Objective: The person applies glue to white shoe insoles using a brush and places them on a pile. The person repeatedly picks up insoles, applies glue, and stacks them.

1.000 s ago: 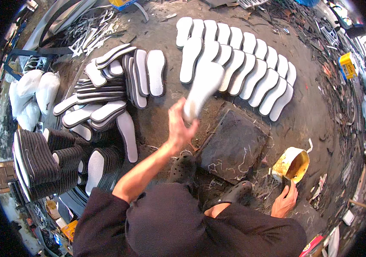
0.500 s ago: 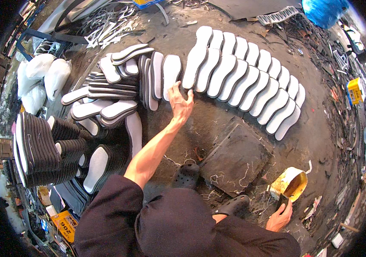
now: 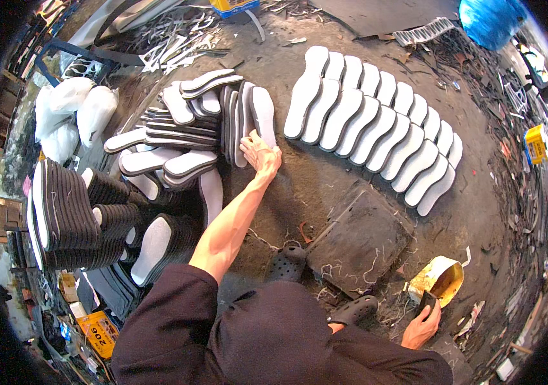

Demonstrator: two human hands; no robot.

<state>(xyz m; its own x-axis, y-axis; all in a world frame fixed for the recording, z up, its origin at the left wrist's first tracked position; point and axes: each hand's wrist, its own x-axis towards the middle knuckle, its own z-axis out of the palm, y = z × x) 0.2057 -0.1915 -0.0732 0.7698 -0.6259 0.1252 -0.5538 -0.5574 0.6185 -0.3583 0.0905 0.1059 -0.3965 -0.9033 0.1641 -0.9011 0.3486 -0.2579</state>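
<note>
My left hand (image 3: 261, 155) is closed round the near end of a white-topped shoe sole (image 3: 263, 110), its fingers bent over the left side and the thumb on the right. That sole rests against a leaning pile of black-edged soles (image 3: 227, 122). To the right, overlapping white soles (image 3: 357, 125) lie in two curved rows. At the lower right, my right hand (image 3: 423, 328) pinches a small dark flat piece (image 3: 428, 299) at the mouth of a tipped, yellow-stained tub (image 3: 423, 280). The piece's far end is partly hidden by the tub.
Tall stacks of dark soles (image 3: 62, 205) stand at the left, below white plastic bags (image 3: 68, 106). A dark square board (image 3: 360, 240) lies in front of my feet. Scrap strips (image 3: 184, 48) litter the back, with a blue bundle (image 3: 489, 22) at far right.
My left hand has moved left, away from the laid-out rows, and the sole under it now leans against the pile. My right hand stays at the tub.
</note>
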